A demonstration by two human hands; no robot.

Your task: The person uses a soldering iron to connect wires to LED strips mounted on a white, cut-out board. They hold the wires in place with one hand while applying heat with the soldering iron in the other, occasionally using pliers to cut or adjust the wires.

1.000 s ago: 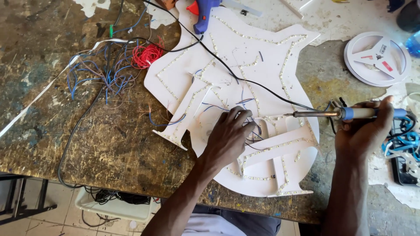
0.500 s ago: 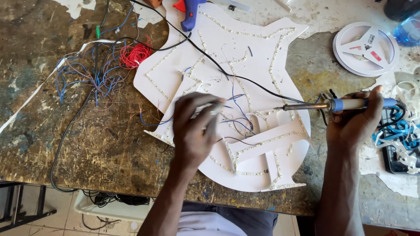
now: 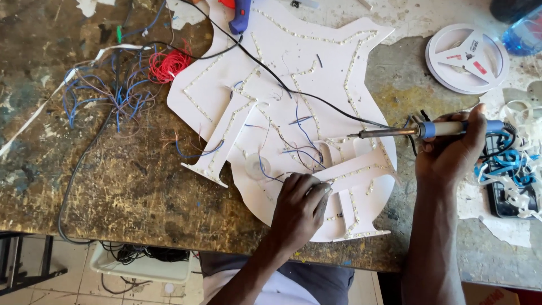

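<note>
A large white cut-out board lined with small LED strips lies on the worn workbench. Thin blue wires curl over its middle. My left hand rests knuckles-up on the board's lower part, its fingertips bent down onto an LED strip; what lies under them is hidden. My right hand is off the board's right edge and grips the blue handle of a soldering iron. The iron lies level, with its tip pointing left over the board's right side.
A red wire coil and a tangle of blue wires lie at the left. A blue glue gun sits at the top. A white reel, a blue bottle, white strip offcuts and a phone are at the right.
My left hand lifted off the board's middle, then came down nearer its lower edge. My right hand kept the soldering iron level in about the same place.
</note>
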